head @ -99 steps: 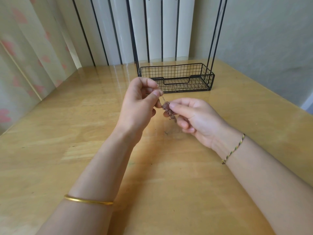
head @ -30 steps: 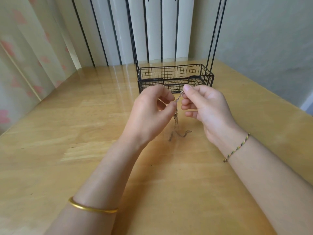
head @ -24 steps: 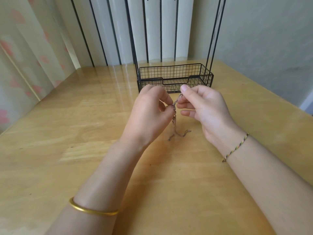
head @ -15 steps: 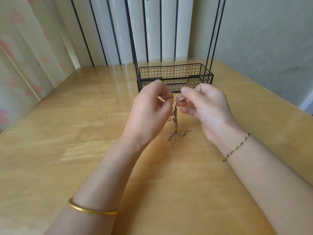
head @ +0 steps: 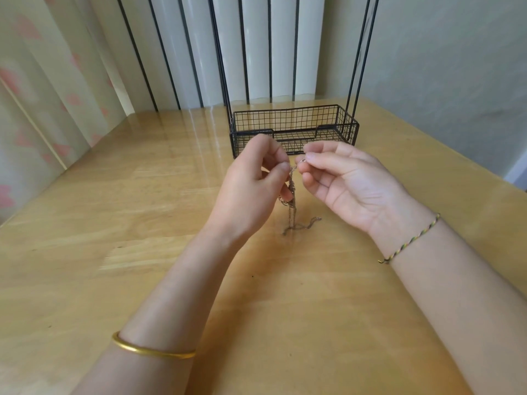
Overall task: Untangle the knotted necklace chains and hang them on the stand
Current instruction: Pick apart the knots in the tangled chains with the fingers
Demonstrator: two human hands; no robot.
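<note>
— What are the necklace chains [head: 292, 195] made of?

— Fine metal links, dull bronze in colour, twisted together into one thin, knobbly strand. I cannot count how many chains are in it.

— Which way does the strand run?

— Nearly upright. Its top is between the two hands, and its long axis drops straight down to the table [head: 142, 195]. The lower ends lie on the wood and splay into two short tails, one to the left and a longer, wavy one to the right.

— And the hands?

— Both grip it. The left hand [head: 251, 189] pinches the strand between thumb and forefinger, with its other fingers curled beside the chain. The right hand [head: 348, 183] pinches the top end, where a small ring [head: 302, 160] shows at the fingertips; its other fingers are loosely bent.

— The stand [head: 336, 135]?

— One, of black wire, just behind the hands: a rectangular mesh basket with thin rods rising at each side, its top out of view.

— Anything else?

— One smooth gold bangle [head: 151, 349] on the left forearm, one braided cord bracelet [head: 410, 240] on the right wrist. The table is glossy, pale wood.
</note>
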